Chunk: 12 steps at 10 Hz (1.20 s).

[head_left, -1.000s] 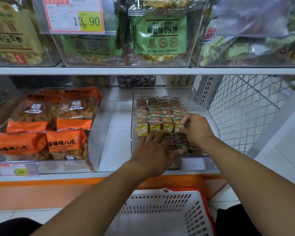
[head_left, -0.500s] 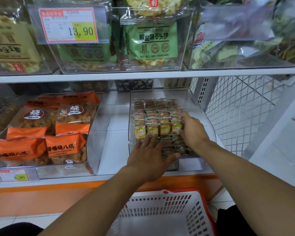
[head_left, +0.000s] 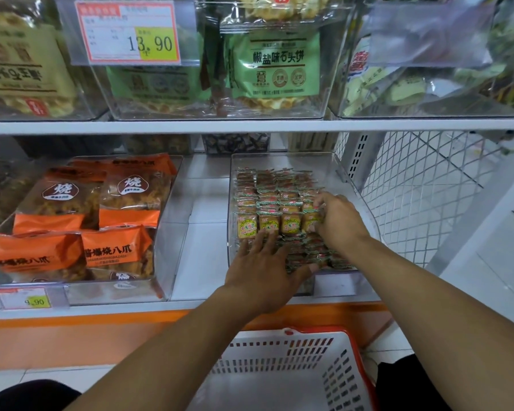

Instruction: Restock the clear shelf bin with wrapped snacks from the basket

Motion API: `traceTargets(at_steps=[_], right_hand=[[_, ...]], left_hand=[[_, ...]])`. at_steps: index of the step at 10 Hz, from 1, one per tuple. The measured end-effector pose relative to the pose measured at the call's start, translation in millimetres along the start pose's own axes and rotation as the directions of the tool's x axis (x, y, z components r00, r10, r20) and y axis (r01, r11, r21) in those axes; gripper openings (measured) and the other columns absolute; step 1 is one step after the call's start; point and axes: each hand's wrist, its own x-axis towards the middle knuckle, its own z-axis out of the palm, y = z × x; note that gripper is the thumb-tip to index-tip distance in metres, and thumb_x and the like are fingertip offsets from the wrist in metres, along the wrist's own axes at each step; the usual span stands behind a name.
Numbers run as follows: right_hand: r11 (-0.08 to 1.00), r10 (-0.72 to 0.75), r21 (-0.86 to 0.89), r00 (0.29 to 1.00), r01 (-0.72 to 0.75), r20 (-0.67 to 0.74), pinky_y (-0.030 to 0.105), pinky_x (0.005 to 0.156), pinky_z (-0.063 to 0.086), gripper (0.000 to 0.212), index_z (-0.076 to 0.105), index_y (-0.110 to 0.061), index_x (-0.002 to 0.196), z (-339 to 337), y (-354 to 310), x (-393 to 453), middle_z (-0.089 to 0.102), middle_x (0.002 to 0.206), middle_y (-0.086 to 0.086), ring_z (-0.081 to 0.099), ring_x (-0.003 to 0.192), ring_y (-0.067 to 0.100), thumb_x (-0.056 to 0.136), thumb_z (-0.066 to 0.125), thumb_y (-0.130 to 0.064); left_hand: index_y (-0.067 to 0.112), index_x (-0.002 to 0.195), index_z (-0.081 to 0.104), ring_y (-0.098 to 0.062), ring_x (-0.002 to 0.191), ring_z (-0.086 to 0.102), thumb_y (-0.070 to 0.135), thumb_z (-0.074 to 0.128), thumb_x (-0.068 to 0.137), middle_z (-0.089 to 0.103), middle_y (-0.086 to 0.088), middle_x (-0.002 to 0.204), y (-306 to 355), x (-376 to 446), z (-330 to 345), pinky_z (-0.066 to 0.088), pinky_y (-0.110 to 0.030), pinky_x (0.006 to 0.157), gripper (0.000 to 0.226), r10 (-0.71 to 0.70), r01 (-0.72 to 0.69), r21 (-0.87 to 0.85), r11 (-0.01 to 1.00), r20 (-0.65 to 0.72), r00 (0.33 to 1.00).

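Clear plastic shelf bin (head_left: 343,170) is nearly full: left hand (head_left: 261,269) presses flat on the small green-edged wrapped snacks (head_left: 275,203), right hand (head_left: 337,221) pinches one at the right edge, so tidying rows seems in hand; next, probably check the white basket (head_left: 282,372).

Light is even, diffuse and fairly bright, with no hard shadows; only a soft dimness sits under the upper shelf (head_left: 250,126), far above the hands; glare streaks the clear bin fronts up there and washes the price tag (head_left: 128,32) pale; the wide lens bows the shelf lines and stretches the forearms toward the lower corners; the wrapped snacks (head_left: 269,223) just beyond the left hand (head_left: 258,274) are fairly sharp; the right hand (head_left: 336,221) is slightly soft; the frame's edges smear, and fine print is unreadable.
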Motion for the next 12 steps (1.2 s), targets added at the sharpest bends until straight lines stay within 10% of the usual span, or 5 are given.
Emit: traceTargets(at_steps=[2,8,12], right_hand=[[0.988,0.053,0.151,0.997,-0.044,-0.056,0.023,0.068,0.038,0.027,0.062,-0.021,0.100,-1.2,-0.1,7.5,0.065,0.104,0.012,0.060,0.082,0.022,0.083,0.079,-0.009],[0.998,0.049,0.041,0.998,-0.048,-0.025,0.033,0.086,0.046,0.076,0.042,-0.015,0.144,-3.2,3.7,2.9,0.065,0.114,0.014,0.060,0.110,0.032,0.079,0.081,-0.005],[0.995,0.051,0.082,0.999,-0.052,0.004,0.027,0.085,0.043,0.072,0.037,-0.020,0.151,-10.7,6.7,-6.6,0.066,0.123,0.011,0.059,0.116,0.032,0.088,0.064,0.001]], left_hand=[[0.033,0.160,0.018,-0.022,0.156,-0.014,0.088,0.001,0.084,-0.001,0.001,0.171,-1.5,4.1,1.7,-0.003,-0.053,0.126,0.095,0.005,-0.005,0.002,1.000,0.002,1.000],[0.029,0.157,0.032,-0.023,0.157,-0.007,0.084,0.004,0.087,0.005,-0.004,0.171,3.1,-4.0,-3.0,-0.001,-0.050,0.127,0.093,0.027,-0.026,0.020,0.999,-0.046,0.999],[0.033,0.149,0.044,-0.016,0.154,0.014,0.069,0.044,0.095,0.023,0.007,0.166,-1.9,-37.1,-16.7,0.021,-0.039,0.124,0.065,0.068,-0.124,-0.179,0.976,-0.288,0.955]])
